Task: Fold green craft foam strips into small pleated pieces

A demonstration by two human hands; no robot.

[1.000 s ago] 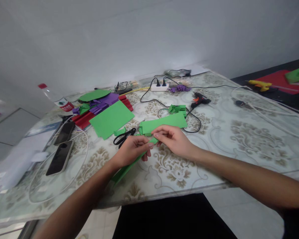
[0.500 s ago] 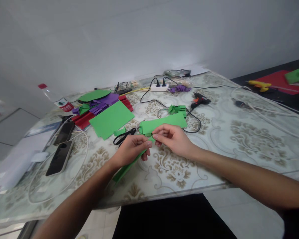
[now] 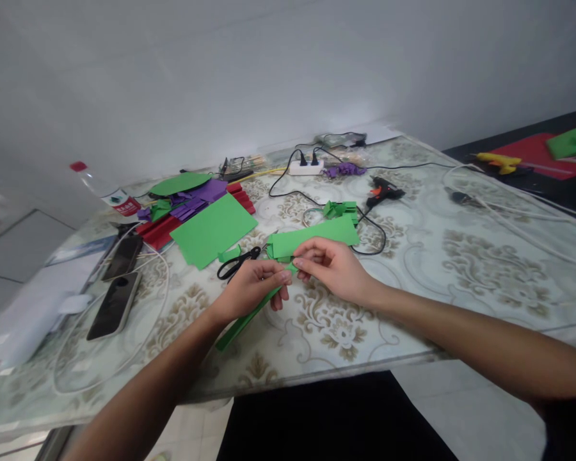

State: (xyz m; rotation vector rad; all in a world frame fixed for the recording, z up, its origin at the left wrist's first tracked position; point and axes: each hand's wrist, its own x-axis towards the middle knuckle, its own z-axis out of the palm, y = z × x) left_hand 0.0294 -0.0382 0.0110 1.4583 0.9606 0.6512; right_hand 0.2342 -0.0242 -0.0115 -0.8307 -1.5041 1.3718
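Note:
A narrow green paper strip slants from between my hands toward the table's front edge. My left hand pinches it near its upper end, and part of it is hidden behind the fingers. At the strip's tip, the thumb and fingertips of my right hand are closed on the same paper. Just behind the hands lies a wider green paper strip. Black-handled scissors rest beside my left hand, their handles partly covered by it. A small green scrap lies by the scissors.
Green sheets lie left of centre, near purple paper and red folded paper. Two phones and a bottle stand left. Behind are a power strip, a black glue gun and cut green pieces.
Less of the green strip's tip shows between my fingers, and my hands have drawn slightly closer together. The view has shifted a little; the other things stay in place.

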